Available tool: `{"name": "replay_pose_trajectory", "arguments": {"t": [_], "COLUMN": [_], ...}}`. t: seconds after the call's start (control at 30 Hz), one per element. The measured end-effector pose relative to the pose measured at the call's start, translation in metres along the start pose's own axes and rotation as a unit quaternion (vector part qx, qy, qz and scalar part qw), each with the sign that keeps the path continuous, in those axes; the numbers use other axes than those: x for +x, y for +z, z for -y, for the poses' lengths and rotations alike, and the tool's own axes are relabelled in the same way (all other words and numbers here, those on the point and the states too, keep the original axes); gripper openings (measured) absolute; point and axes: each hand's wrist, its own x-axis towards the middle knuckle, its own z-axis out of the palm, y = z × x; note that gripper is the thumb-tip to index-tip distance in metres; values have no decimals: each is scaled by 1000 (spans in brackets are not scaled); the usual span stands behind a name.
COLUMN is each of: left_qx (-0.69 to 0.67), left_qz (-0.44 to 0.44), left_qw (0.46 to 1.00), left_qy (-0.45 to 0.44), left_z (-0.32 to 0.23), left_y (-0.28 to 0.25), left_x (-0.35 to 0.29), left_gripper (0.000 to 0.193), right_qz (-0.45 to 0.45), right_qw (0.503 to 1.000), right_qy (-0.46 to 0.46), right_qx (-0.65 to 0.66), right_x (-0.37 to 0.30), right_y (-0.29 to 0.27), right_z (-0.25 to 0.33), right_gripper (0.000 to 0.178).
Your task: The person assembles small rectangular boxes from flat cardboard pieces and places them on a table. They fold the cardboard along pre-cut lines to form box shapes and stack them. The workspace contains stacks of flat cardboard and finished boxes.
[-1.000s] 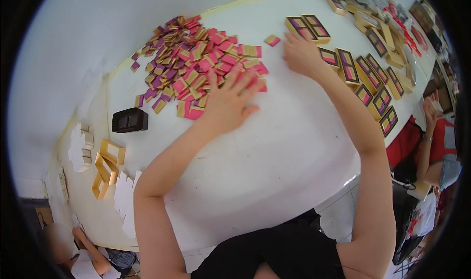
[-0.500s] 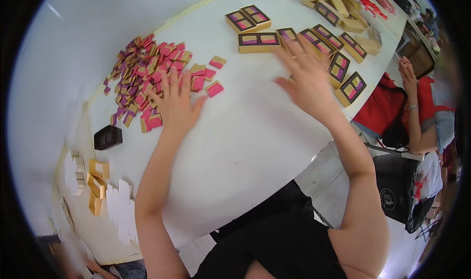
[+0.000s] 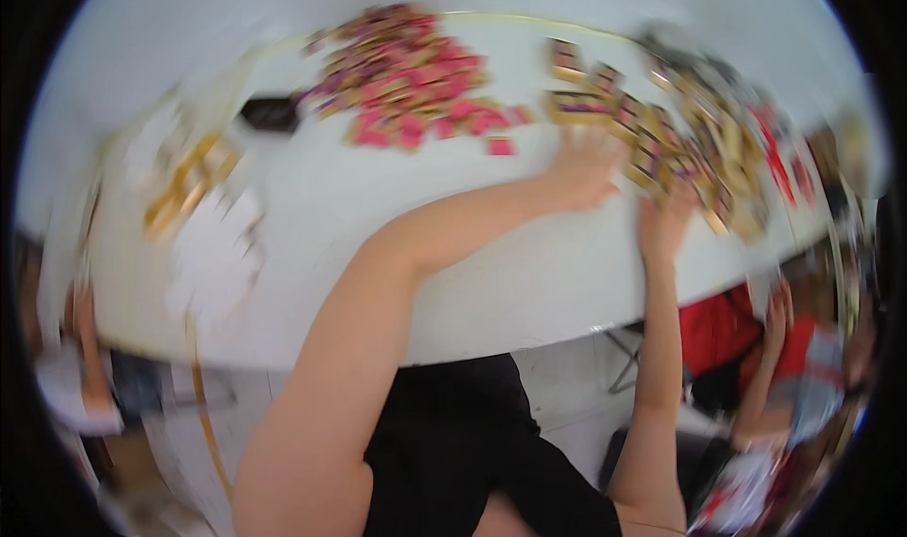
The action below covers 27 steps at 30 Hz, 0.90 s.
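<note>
Both my hands reach to the group of small gold boxes on the right of the white table (image 3: 453, 282). My left hand (image 3: 578, 170) has its fingers stretched out at the near edge of a gold box (image 3: 578, 108) with a dark insert. Just right of it, my right hand (image 3: 667, 223) rests its fingertips against other gold boxes (image 3: 646, 159), thumb apart. Motion smears both hands, but neither appears to hold anything. Small flat pink, purple and gold pieces (image 3: 425, 79) lie in a heap at the far left; a single pink piece (image 3: 501, 146) sits apart from them.
A black box (image 3: 270, 114) stands left of the heap. Gold frames (image 3: 194, 178) and white pieces (image 3: 215, 254) lie on the left side. More gold boxes (image 3: 727, 131) pile up beside a red ribbon (image 3: 775, 159). Other people sit at both sides, one in red (image 3: 794, 334).
The view has swung right. My left hand has left the heap of pieces and come over to the boxes. My right hand now touches the near side of the boxes.
</note>
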Motion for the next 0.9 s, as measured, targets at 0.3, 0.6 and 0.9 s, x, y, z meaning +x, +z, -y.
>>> {"name": "replay_pose_trajectory", "arguments": {"t": [0.3, 0.6, 0.9], "left_qx": [137, 204, 373], "left_qz": [193, 80, -63], "left_qw": [938, 841, 741], "left_qy": [-255, -495, -555], "left_z": [81, 129, 207], "left_y": [-234, -261, -320], "left_x": [-291, -466, -444], "left_gripper": [76, 92, 57], "right_qz": [-34, -32, -12], "right_qw": [996, 991, 992], "right_qy": [-58, -40, -23], "right_qx": [-53, -122, -120], "right_x": [-11, 0, -1], "right_y": [8, 30, 30], "right_z": [-41, -52, -54], "right_gripper": [47, 41, 39]}}
